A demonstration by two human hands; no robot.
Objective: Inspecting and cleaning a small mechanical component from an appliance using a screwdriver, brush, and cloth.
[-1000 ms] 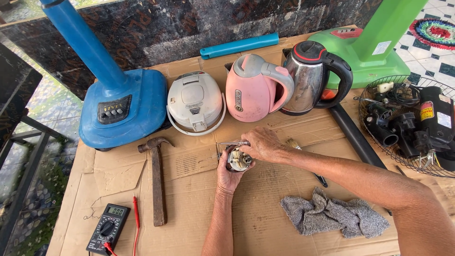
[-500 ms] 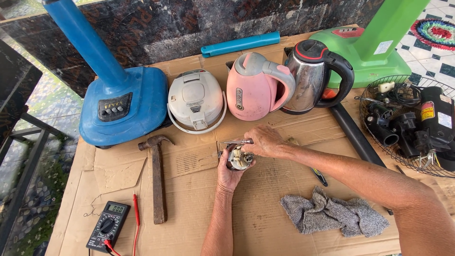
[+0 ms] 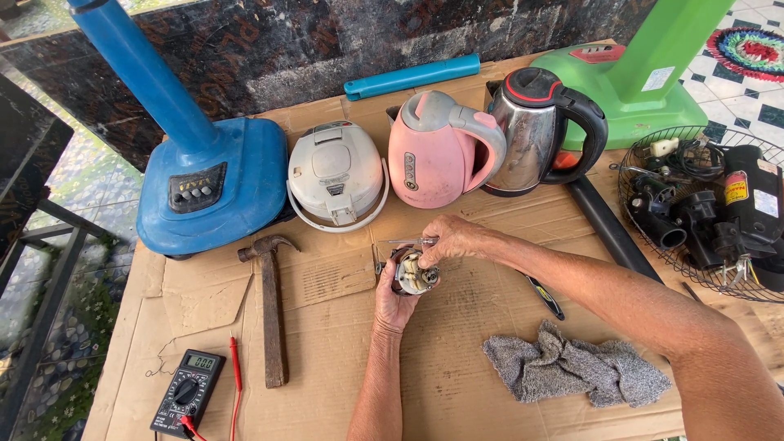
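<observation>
Holding a small round motor part (image 3: 415,274) from below, the left hand (image 3: 398,296) cups it with fingers wrapped around its casing. Right hand (image 3: 454,239) sits just above the part, fingers pinched narrow on a thin metal tool (image 3: 402,242) whose shaft runs leftward over the part's top. What kind of tool it is cannot be told.

Landmark: pink kettle (image 3: 437,151), upright on the cardboard sheet (image 3: 327,343).
- Motor part and both hands: just in front of the pink kettle, above the cardboard.
- White rice cooker (image 3: 336,173): just beside the kettle on its left.
- Blue fan base (image 3: 204,184) with blue column: further left, beyond the cooker.
- Steel kettle (image 3: 543,131) with black handle: touching or nearly touching the pink kettle's right side; cannot tell which.
- Green fan base (image 3: 629,86): behind and right of the steel kettle.
- Blue tube (image 3: 411,76): lying behind the pink kettle.
- Hammer (image 3: 269,306): front-left, head toward the cooker.
- Multimeter (image 3: 187,392) with red lead: far front-left, near the cardboard edge.
- Grey rag (image 3: 576,366): front-right, crumpled.
- Wire fan guard (image 3: 702,212) with black parts inside: far right.
</observation>
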